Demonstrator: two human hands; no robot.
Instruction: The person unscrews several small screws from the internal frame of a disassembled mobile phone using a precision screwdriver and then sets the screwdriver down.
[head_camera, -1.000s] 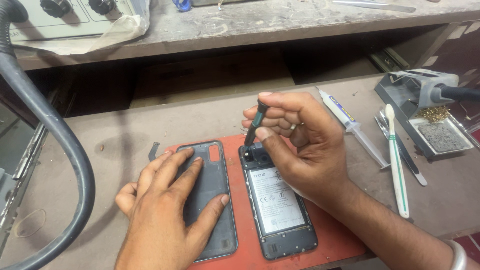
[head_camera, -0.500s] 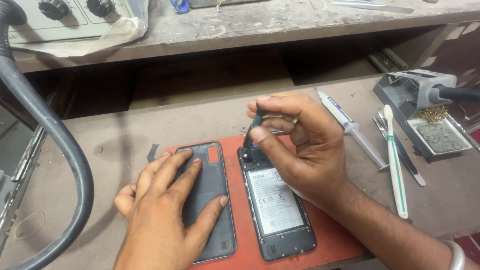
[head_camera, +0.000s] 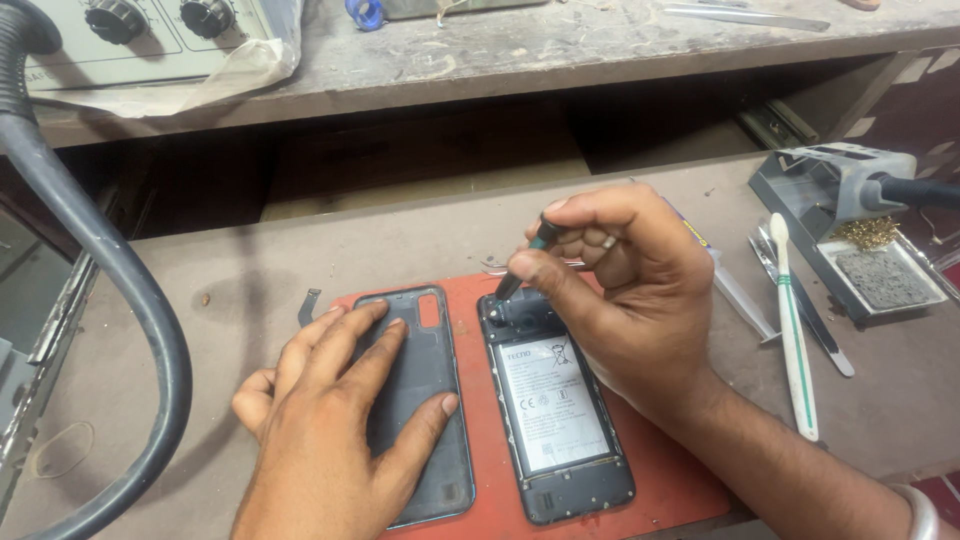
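On the flat red rubber work mat (head_camera: 668, 478), the left hand (head_camera: 345, 420) lies spread, palm down, on the dark plastic phone back cover (head_camera: 425, 400) at the mat's left half. Just right of it on the mat lies the opened black phone body with a white-labelled battery (head_camera: 553, 405). The right hand (head_camera: 620, 290) pinches a thin dark-handled screwdriver (head_camera: 522, 262), tip down at the phone's top end. Right of the mat lies a white toothbrush with a green stripe (head_camera: 795, 330); beyond that, a grey soldering-iron stand (head_camera: 850, 230). Left of the mat curves a thick black hose (head_camera: 110, 270).
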